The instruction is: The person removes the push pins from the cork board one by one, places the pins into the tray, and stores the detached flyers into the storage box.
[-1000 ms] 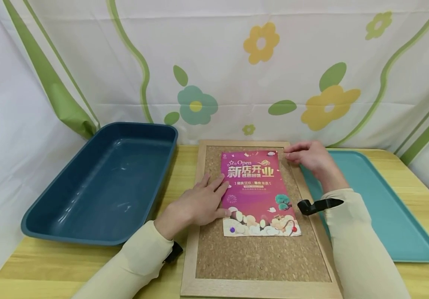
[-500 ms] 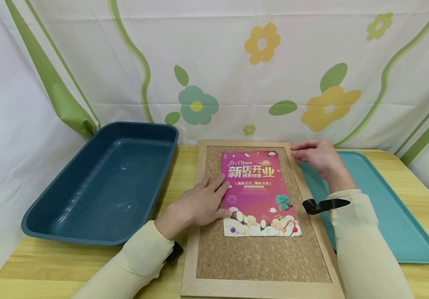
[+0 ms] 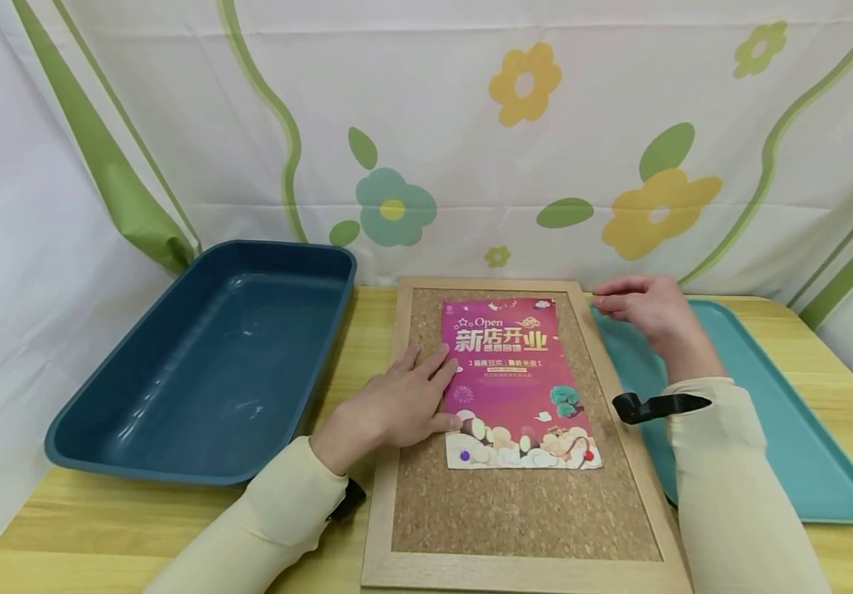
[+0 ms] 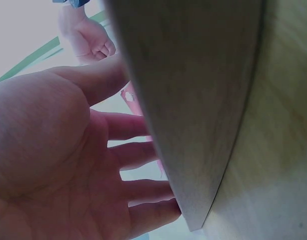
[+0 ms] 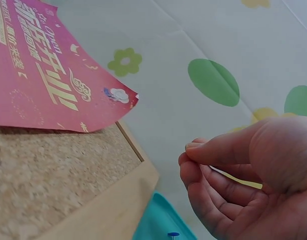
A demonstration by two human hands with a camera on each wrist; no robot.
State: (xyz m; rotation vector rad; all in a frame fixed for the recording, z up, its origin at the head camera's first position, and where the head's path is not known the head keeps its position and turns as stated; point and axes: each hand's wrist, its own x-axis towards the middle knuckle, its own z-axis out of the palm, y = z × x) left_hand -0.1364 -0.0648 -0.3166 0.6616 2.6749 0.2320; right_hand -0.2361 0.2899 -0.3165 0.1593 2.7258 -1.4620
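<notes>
My left hand (image 3: 389, 404) lies flat with spread fingers over the left edge of a purple-pink poster (image 3: 511, 379). The poster is on a wood-framed cork board (image 3: 523, 516). Purple and red dots like pin heads show at its lower corners. In the right wrist view its top corner curls up off the cork. My right hand (image 3: 660, 318) is just past the board's upper right corner, over the teal tray (image 3: 761, 412). Its thumb and fingertips meet in a pinch; I cannot tell whether something small is between them. A blue pushpin (image 5: 173, 235) shows at the tray.
A deep dark-blue tub (image 3: 211, 371) stands left of the board on the wood-grain table (image 3: 100, 528). The teal tray lies to the right, partly behind the right sleeve (image 3: 738, 478). A white flowered curtain (image 3: 464, 124) hangs close behind everything.
My right hand has moved to the right, from the board's upper right corner near the poster to over the tray. The left hand and poster have stayed in place.
</notes>
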